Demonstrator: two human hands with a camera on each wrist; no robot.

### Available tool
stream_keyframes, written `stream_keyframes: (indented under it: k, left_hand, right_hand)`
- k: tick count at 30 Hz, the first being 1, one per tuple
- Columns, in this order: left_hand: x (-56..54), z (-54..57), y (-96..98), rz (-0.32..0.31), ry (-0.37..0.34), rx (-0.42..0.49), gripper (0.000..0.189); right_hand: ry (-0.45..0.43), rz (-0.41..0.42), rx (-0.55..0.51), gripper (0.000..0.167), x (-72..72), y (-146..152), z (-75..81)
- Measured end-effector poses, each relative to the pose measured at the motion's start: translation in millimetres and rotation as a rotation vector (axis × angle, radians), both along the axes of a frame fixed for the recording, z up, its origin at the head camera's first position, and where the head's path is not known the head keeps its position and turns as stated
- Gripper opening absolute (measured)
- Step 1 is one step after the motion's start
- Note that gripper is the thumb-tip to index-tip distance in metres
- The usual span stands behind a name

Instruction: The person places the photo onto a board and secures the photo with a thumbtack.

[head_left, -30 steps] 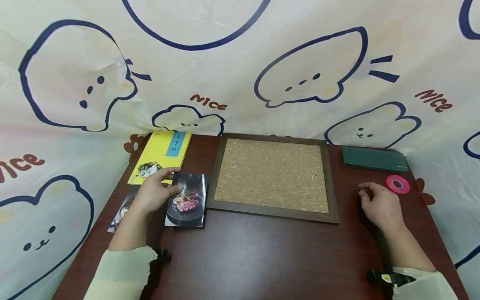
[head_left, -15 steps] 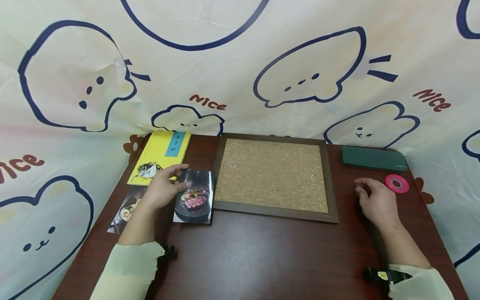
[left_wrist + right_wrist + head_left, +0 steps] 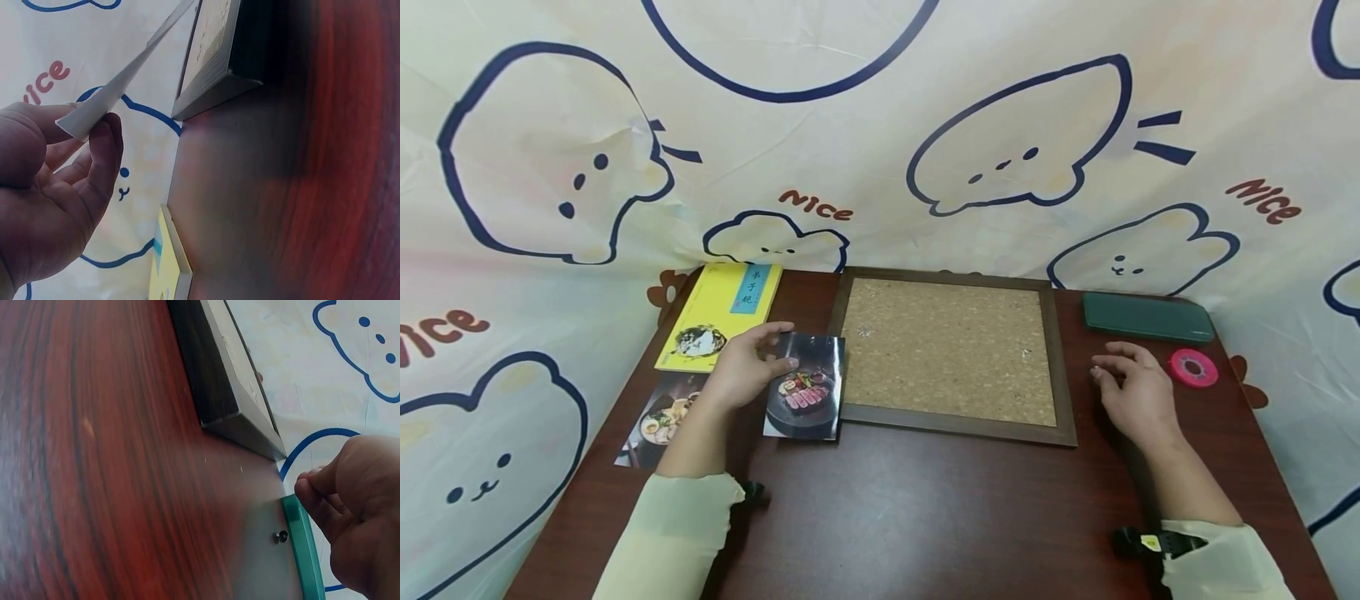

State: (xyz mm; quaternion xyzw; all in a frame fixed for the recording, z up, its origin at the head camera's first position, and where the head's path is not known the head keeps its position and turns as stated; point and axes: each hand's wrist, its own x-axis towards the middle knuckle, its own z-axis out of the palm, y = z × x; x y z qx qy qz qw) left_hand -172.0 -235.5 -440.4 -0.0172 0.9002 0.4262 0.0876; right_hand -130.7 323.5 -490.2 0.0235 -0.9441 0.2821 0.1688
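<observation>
In the head view my left hand (image 3: 743,372) pinches the left edge of a glossy photo (image 3: 806,387) of sliced meat on a dark plate. The photo is raised above the table; its right edge overlaps the frame of a cork board (image 3: 951,350). The left wrist view shows the photo (image 3: 103,100) nearly edge-on, between thumb and fingers. My right hand (image 3: 1138,396) hovers right of the board, fingers bent and thumb close to the index fingertip. Whether something tiny sits between those fingertips (image 3: 305,485) cannot be made out.
A yellow book (image 3: 718,312) lies at the back left, with a second food photo (image 3: 658,425) in front, partly behind my left forearm. At the right are a dark green case (image 3: 1148,317) and a pink ring (image 3: 1193,367). A small dark object (image 3: 282,537) shows beside the case.
My left hand has carried the photo rightward and slightly away, up to the board's left frame, uncovering more of the second photo. My right hand has shifted left and a little farther away.
</observation>
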Motion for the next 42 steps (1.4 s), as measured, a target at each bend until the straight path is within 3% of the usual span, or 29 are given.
stream_keyframes:
  k: [12,18,29,42]
  left_hand:
    - [-12.9,-0.8,16.4,0.021,-0.012,0.057,0.054]
    - [-17.8,-3.7,28.1,0.013,0.017,0.058,0.045]
    - [-22.4,-4.4,44.4,-0.01,-0.002,0.069,0.05]
    - [-35.4,-3.4,62.4,-0.109,-0.036,0.076,0.064]
  right_hand:
    - [0.057,0.023,-0.045,0.009,-9.3,-19,-5.1]
    - [0.04,0.012,-0.053,0.011,-14.0,-33,-5.1]
    - [0.02,0.029,-0.102,0.011,-30.3,-64,-4.0]
    - [-0.063,0.077,-0.145,0.013,-46.6,-96,-3.8]
